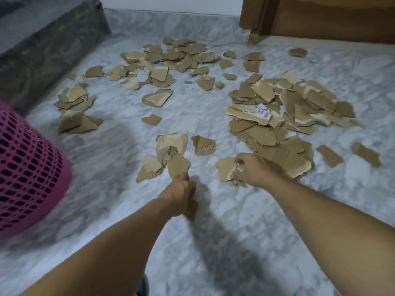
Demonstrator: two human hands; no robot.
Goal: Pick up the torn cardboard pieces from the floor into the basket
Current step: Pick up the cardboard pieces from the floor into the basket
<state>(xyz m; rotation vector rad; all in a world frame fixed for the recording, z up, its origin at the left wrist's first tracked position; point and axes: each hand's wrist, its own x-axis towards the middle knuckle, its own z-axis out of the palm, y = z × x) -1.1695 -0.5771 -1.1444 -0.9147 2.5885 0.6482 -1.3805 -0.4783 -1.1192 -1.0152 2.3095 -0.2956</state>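
Note:
Torn brown cardboard pieces lie scattered over the grey marble floor [213,210], with a big heap [288,112] at the right and another spread [171,58] farther back. My left hand [180,195] is shut on a cardboard piece [178,165] that sticks up from the fist. My right hand [254,169] has its fingers closed on a torn cardboard piece [224,169] lying on the floor. A pink mesh basket [27,167] stands at the left edge, well apart from both hands.
A dark stone step [49,39] rises at the back left. A wooden furniture piece [320,18] stands at the back right against a white wall. Smaller cardboard clusters [74,107] lie near the basket. Bare floor shows in front of my arms.

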